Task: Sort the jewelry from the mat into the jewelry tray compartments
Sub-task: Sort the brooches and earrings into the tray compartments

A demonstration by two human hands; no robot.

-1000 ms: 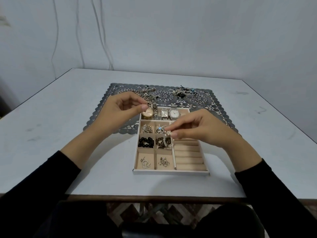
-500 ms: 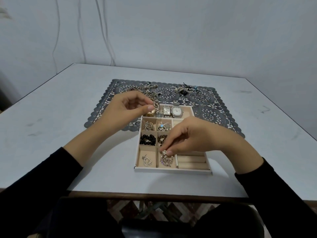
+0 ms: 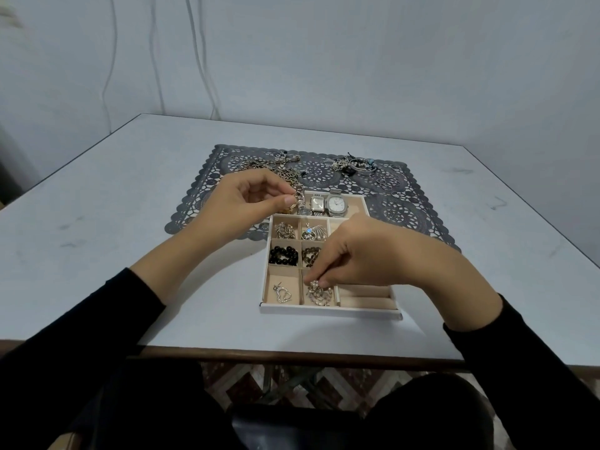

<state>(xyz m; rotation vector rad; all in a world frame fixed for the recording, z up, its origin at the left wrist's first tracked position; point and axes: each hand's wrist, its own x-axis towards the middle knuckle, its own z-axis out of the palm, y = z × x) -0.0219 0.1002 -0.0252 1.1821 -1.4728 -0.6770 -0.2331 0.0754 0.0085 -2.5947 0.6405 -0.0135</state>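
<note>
A person held jewelry over a compartmented tray (image 3: pixel 331 311) on a table (image 3: pixel 97 222).
The right hand (image 3: pixel 357 254) pinched a pearly piece (image 3: pixel 319 292) inside the near middle compartment; the left hand (image 3: pixel 246 203) pinched a chain (image 3: pixel 298 198) over the tray's far left corner, beside the lace mat (image 3: pixel 201 193).

Pinching a beaded piece (image 3: pixel 319 293) at the front of the jewelry tray (image 3: pixel 331 312) with right hand (image 3: pixel 363 254), a chain (image 3: pixel 299 199) with left hand (image 3: pixel 246 203).

Plain room, likely a home: white tabletop (image 3: pixel 97 203) against bare wall (image 3: pixel 357 60), loose cables (image 3: pixel 203 56) behind tabletop, lace mat (image 3: pixel 406 216) on it, patterned floor tiles (image 3: pixel 233 378) beneath.
</note>
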